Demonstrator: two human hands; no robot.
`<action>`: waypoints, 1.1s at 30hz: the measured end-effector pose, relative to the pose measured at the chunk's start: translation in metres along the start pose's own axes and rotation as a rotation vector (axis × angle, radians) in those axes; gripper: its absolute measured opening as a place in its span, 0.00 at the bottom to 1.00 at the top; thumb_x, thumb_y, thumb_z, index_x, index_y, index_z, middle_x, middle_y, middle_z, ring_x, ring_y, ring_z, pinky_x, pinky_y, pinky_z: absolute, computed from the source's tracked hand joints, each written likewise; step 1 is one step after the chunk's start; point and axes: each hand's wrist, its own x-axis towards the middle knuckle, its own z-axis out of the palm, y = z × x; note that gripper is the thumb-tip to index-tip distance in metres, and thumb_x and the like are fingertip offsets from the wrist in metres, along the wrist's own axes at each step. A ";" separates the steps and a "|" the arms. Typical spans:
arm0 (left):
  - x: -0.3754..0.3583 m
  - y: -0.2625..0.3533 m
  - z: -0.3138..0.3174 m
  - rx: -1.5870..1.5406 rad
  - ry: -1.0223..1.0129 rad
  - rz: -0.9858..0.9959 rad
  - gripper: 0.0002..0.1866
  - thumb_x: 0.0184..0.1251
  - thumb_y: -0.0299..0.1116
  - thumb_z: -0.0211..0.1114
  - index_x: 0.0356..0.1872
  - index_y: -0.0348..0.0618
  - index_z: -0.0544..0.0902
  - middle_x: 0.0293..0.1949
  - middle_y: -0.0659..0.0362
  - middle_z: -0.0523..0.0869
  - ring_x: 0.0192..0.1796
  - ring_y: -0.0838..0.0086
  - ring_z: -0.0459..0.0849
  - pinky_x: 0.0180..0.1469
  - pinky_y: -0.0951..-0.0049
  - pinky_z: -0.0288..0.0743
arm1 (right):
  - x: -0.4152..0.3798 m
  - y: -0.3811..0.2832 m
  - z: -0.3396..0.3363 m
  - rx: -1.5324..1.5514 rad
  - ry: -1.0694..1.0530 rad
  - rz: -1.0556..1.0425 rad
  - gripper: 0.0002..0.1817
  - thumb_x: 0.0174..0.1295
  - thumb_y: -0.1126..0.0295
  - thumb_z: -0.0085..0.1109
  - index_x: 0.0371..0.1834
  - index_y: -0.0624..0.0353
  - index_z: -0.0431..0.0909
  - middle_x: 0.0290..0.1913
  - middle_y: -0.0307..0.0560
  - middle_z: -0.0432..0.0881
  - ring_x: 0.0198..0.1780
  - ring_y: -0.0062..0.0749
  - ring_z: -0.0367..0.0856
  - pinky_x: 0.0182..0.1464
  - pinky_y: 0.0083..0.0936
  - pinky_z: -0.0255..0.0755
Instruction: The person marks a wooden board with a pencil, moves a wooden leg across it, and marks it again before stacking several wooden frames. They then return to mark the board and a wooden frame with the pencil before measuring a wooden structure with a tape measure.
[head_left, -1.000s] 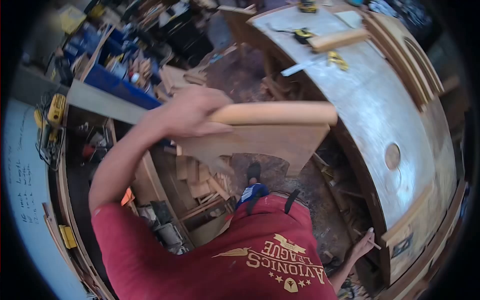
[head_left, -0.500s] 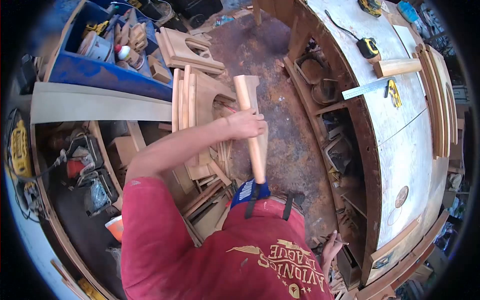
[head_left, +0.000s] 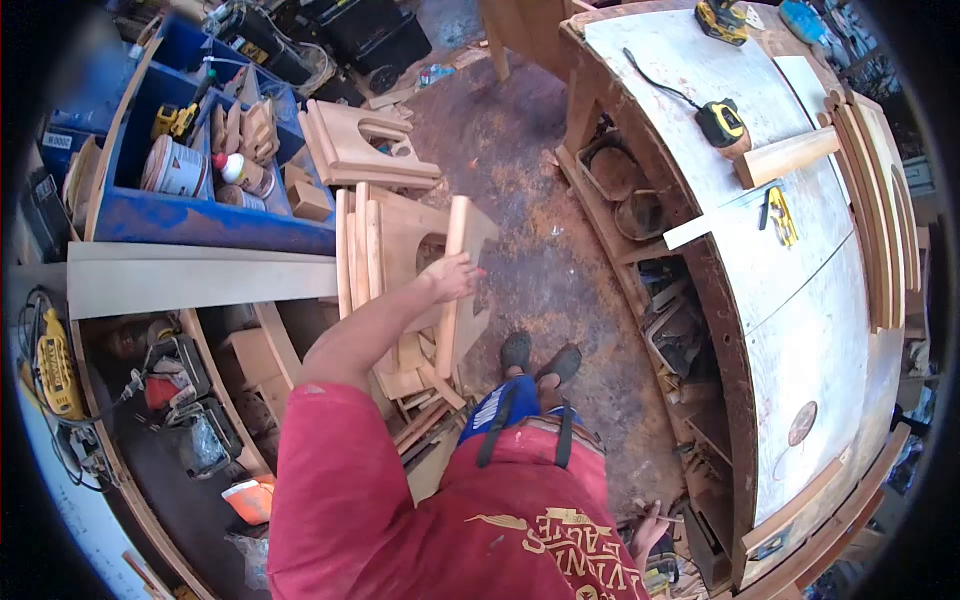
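One panel (head_left: 470, 318) in left hand (head_left: 452, 277), stack (head_left: 372, 240) beside

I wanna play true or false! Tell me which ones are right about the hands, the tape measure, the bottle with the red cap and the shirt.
1. The left hand is holding a wooden piece. True.
2. The tape measure is on the floor. False: it lies on the workbench.
3. The bottle with the red cap is in the blue bin. True.
4. The right hand holds a hammer. False: it holds a thin stick.
5. The shirt is red. True.
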 end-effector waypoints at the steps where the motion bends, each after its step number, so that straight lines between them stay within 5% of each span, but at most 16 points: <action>1: -0.005 -0.003 0.000 0.024 -0.015 -0.004 0.14 0.72 0.40 0.56 0.51 0.71 0.86 0.49 0.70 0.83 0.61 0.76 0.78 0.70 0.61 0.58 | 0.011 0.021 0.004 0.067 0.006 0.032 0.18 0.78 0.65 0.53 0.46 0.74 0.84 0.41 0.50 0.88 0.41 0.34 0.81 0.49 0.35 0.76; 5: -0.016 0.000 0.031 0.037 -0.028 -0.008 0.14 0.73 0.39 0.54 0.51 0.71 0.86 0.50 0.69 0.83 0.61 0.77 0.78 0.67 0.64 0.60 | 0.013 0.018 0.018 0.331 -0.017 0.077 0.16 0.79 0.65 0.52 0.44 0.67 0.84 0.30 0.39 0.81 0.32 0.22 0.73 0.35 0.26 0.70; 7: -0.016 0.005 0.048 0.004 -0.099 -0.015 0.14 0.73 0.39 0.54 0.50 0.70 0.86 0.51 0.69 0.82 0.60 0.77 0.77 0.65 0.64 0.61 | 0.003 -0.017 0.012 0.178 -0.022 0.096 0.13 0.80 0.65 0.51 0.48 0.63 0.82 0.23 0.34 0.73 0.21 0.19 0.68 0.22 0.24 0.65; 8: -0.021 -0.002 0.017 0.028 -0.275 0.036 0.12 0.72 0.40 0.55 0.48 0.68 0.85 0.52 0.68 0.81 0.60 0.77 0.77 0.62 0.64 0.62 | -0.002 -0.043 0.020 0.245 -0.006 0.122 0.12 0.80 0.65 0.51 0.49 0.62 0.81 0.22 0.34 0.72 0.18 0.19 0.67 0.19 0.25 0.63; 10: -0.028 -0.004 0.050 -0.011 -0.135 0.013 0.11 0.72 0.40 0.55 0.47 0.67 0.85 0.51 0.68 0.80 0.60 0.76 0.76 0.62 0.63 0.63 | -0.001 -0.055 0.029 0.306 0.015 0.177 0.11 0.80 0.64 0.50 0.46 0.60 0.78 0.20 0.34 0.71 0.13 0.19 0.65 0.13 0.25 0.60; 14: -0.047 -0.024 0.066 -0.110 0.025 -0.019 0.10 0.71 0.40 0.55 0.44 0.65 0.86 0.50 0.67 0.80 0.61 0.73 0.75 0.67 0.60 0.62 | 0.005 -0.063 0.050 0.340 0.013 0.155 0.16 0.80 0.59 0.50 0.39 0.60 0.75 0.20 0.37 0.72 0.14 0.22 0.68 0.14 0.26 0.65; 18: -0.056 -0.045 0.118 -0.261 -0.026 0.019 0.11 0.72 0.41 0.55 0.45 0.63 0.86 0.50 0.64 0.80 0.61 0.70 0.74 0.71 0.56 0.60 | -0.015 -0.111 0.078 0.096 -0.099 0.244 0.20 0.79 0.55 0.51 0.42 0.65 0.76 0.27 0.49 0.83 0.19 0.23 0.76 0.17 0.27 0.71; 21: -0.051 -0.064 0.141 -0.307 -0.081 0.028 0.11 0.71 0.42 0.56 0.46 0.61 0.86 0.50 0.63 0.80 0.61 0.68 0.74 0.72 0.54 0.59 | -0.043 -0.158 0.114 0.068 -0.011 0.247 0.22 0.79 0.51 0.51 0.36 0.58 0.80 0.24 0.42 0.81 0.17 0.23 0.75 0.17 0.22 0.70; 29: -0.067 -0.053 0.164 -0.322 -0.184 -0.008 0.14 0.72 0.45 0.56 0.50 0.57 0.86 0.57 0.58 0.79 0.68 0.61 0.71 0.77 0.48 0.54 | -0.070 -0.203 0.125 -0.012 -0.033 0.234 0.22 0.80 0.53 0.49 0.45 0.66 0.79 0.28 0.46 0.82 0.20 0.26 0.77 0.20 0.24 0.71; 33: -0.090 -0.028 0.166 -0.558 -0.013 -0.494 0.16 0.71 0.40 0.57 0.55 0.49 0.83 0.65 0.47 0.74 0.72 0.52 0.69 0.77 0.46 0.57 | -0.064 -0.212 0.123 -0.082 -0.040 0.243 0.22 0.80 0.56 0.48 0.49 0.69 0.79 0.30 0.49 0.84 0.21 0.26 0.77 0.21 0.26 0.72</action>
